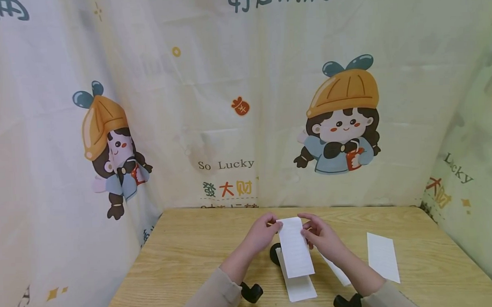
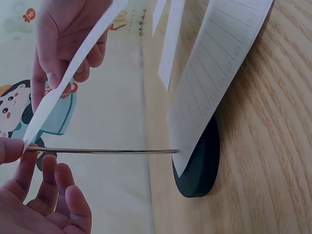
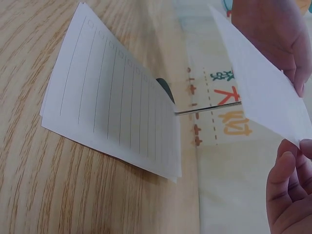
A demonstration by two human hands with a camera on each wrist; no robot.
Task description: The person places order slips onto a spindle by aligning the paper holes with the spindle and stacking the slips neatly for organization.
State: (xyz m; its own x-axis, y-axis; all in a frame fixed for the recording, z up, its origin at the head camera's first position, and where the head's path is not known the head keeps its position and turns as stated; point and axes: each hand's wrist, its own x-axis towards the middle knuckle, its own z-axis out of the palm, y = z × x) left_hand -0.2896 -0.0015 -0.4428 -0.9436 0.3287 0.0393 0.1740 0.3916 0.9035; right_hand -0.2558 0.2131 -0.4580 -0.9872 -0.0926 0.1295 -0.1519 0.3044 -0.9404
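Observation:
Both hands hold a white slip of paper by its upper end, in the head view. My left hand pinches the left corner; thumb and finger of my right hand grip the right edge. A thin metal spike rises from a round black base. In the left wrist view the slip meets the spike's tip at my left fingertips. Lower on the spike, just over the base, hang several lined slips that it passes through near one end.
A loose white slip lies on the wooden table at the right. Another slip is partly covered by the right forearm. Black wrist cameras sit at the sleeves. A printed curtain hangs behind the table and at both sides.

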